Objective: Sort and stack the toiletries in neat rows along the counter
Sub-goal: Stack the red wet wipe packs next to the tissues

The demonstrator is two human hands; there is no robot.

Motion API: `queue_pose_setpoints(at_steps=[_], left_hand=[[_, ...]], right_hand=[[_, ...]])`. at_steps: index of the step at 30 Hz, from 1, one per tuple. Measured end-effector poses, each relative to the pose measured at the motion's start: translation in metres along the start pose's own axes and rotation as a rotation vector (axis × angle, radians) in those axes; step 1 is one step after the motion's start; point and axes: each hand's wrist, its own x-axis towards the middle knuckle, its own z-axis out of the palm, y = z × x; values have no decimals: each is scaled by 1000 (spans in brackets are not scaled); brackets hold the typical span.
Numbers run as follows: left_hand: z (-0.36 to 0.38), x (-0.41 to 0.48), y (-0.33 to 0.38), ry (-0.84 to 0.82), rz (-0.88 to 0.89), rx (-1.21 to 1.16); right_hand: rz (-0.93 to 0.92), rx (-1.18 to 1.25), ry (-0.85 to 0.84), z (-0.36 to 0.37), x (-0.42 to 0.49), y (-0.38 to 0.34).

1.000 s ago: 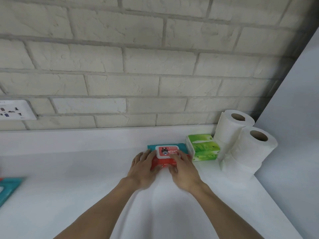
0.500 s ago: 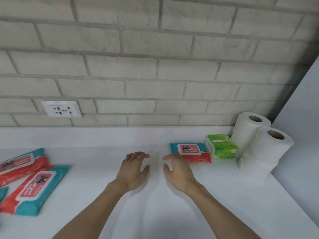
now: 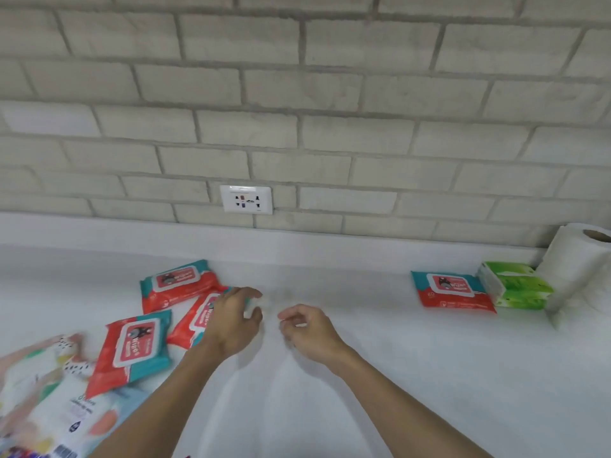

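Your left hand (image 3: 233, 322) open over loose wipes pack (image 3: 195, 320), ready to grab; right hand (image 3: 310, 332) loosely curled, empty; lone wipes pack (image 3: 453, 289) sits far right, against tissues (image 3: 515, 285), starting your row.

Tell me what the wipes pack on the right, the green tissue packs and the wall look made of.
Wipes pack: soft plastic film, slightly glossy, puffy and a little wrinkled, with a flap label on top. Green tissue packs: thin shiny wrap, likely plastic over paper tissues. Wall: matt, rough, pale brick or brick-look cladding; cannot tell which.
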Motion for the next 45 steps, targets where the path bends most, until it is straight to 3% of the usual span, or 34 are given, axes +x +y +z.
queue_pose_setpoints(at_steps=[4,10,19,30,36,39,43,45], left_hand=[[-29,1,-45,43,-161,-13],[-42,6,-80,-101,-473,-85],[-41,13,-92,-135,-551,-153],[-37,18,-80,-279,-696,-376],[-35,9,-64,-349,-713,-670],[-41,6,-62,-333,-693,-815],[-52,8,-57,-202,-547,-735],[-56,9,-50,-224,-434,-672]], right_hand=[[115,98,-96,52,5,-17],[260,129,-91,107,16,-33],[410,352,16,119,19,-41],[423,383,70,113,11,-34],[370,340,147,104,2,-28],[338,336,55,87,-4,-24],[279,265,-126,53,-17,-23],[252,220,-194,35,-23,-22]])
